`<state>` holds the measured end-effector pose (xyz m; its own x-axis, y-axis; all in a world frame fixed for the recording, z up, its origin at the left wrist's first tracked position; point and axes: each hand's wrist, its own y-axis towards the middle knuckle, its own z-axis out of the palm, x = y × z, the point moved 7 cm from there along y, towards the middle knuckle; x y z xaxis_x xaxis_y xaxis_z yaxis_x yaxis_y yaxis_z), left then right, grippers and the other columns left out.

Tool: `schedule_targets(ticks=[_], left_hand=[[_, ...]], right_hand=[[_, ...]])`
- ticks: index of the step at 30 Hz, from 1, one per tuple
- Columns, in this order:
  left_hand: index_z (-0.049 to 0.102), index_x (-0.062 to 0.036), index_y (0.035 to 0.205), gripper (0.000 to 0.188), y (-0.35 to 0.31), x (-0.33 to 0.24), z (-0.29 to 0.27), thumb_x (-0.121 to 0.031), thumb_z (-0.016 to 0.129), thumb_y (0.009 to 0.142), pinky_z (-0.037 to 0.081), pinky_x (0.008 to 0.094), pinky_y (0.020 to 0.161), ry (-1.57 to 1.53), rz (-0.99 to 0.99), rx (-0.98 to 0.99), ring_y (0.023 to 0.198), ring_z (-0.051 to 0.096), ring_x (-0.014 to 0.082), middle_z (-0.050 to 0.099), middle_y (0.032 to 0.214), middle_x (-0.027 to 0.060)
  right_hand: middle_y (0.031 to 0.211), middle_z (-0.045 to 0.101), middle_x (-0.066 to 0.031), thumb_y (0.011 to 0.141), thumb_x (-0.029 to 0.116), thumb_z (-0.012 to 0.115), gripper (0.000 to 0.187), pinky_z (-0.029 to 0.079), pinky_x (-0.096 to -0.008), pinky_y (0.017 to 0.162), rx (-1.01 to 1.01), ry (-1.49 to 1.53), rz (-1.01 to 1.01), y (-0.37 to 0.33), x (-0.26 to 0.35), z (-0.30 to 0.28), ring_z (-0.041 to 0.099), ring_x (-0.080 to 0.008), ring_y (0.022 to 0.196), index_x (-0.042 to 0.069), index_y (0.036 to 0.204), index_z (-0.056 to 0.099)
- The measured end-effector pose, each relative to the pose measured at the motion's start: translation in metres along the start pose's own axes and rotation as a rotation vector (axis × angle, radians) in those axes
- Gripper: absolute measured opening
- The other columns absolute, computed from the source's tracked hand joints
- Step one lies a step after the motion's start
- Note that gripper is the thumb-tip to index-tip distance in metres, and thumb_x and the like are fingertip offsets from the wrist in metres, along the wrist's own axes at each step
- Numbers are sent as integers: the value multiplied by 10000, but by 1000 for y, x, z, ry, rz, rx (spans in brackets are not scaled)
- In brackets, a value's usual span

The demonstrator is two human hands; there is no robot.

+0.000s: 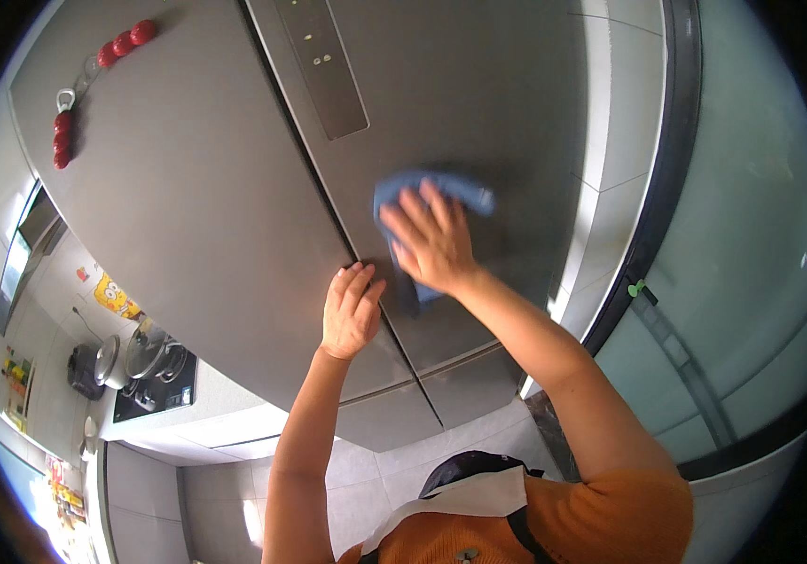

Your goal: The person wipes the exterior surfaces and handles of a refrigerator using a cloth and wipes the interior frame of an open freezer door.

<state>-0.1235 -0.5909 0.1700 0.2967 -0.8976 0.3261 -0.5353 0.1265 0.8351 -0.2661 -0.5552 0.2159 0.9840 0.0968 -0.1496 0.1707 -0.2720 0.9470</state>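
A blue cloth [468, 191] lies bunched against the right door [497, 103] of a large grey refrigerator. My right hand [434, 240] holds it pressed to the door under the palm and slightly spread fingers, and part of the cloth hangs below the hand. My left hand [353, 312] rests at the seam between the two doors, its fingers lightly bent on the edge of the left door [187, 188]. Nothing shows in that hand. A dark control panel [336, 85] sits on the right door above the cloth.
Red beaded decorations [123, 43] hang on the left door's upper left. A counter with a black stove [164, 390] and pots [112, 362] stands at the left. On the right is a frosted glass door [732, 235] in a dark frame. Tiled floor [366, 470] lies below.
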Motion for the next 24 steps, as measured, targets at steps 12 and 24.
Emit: schedule_targets(ticks=[12, 24], left_hand=[[581, -42, 1037, 325, -19, 32, -41, 64, 565, 730, 381, 457, 978, -40, -147, -20, 1161, 461, 359, 520, 1198, 153], [607, -51, 1034, 348, -26, 30, -31, 19, 598, 693, 422, 424, 959, 3, 4, -57, 1148, 492, 301, 554, 1171, 116]], right_hand=[[1337, 476, 34, 698, 233, 635, 559, 437, -368, 874, 41, 86, -194, 35, 42, 6, 395, -196, 1255, 266, 1249, 548], [1389, 391, 15, 866, 204, 487, 504, 416, -453, 964, 704, 165, -277, -193, 39, 57, 478, -270, 1179, 383, 1331, 409]])
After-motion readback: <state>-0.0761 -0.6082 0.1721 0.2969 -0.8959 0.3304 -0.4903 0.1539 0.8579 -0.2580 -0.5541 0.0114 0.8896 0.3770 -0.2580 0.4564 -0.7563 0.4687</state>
